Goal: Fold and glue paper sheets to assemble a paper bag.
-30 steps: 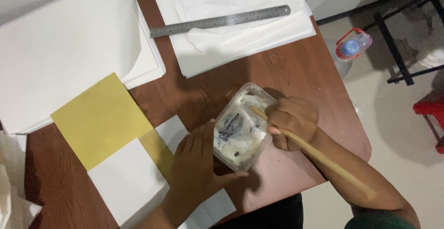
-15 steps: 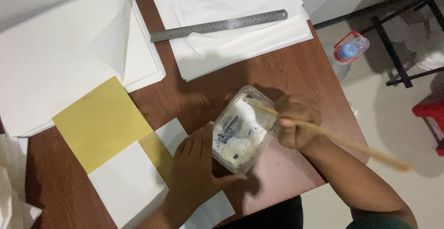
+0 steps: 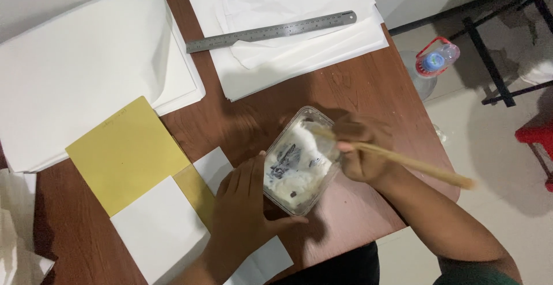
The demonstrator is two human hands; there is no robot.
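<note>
The clear plastic tub [image 3: 300, 159] of white paste sits near the front edge of the brown table [image 3: 368, 89], and the left hand [image 3: 245, 210] is pressed flat and open against its near side. Compared with a second ago, the wooden stick [image 3: 403, 161] now lies lower and points more to the right, so the stirring seems to go on. The right hand [image 3: 360, 149] is closed around the stick, though blur hides its tip.

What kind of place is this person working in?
Probably a home or small craft workspace: a wooden table holds stacked white paper sheets, a steel ruler and a tub of white paste. A water bottle stands on the tiled floor.
</note>
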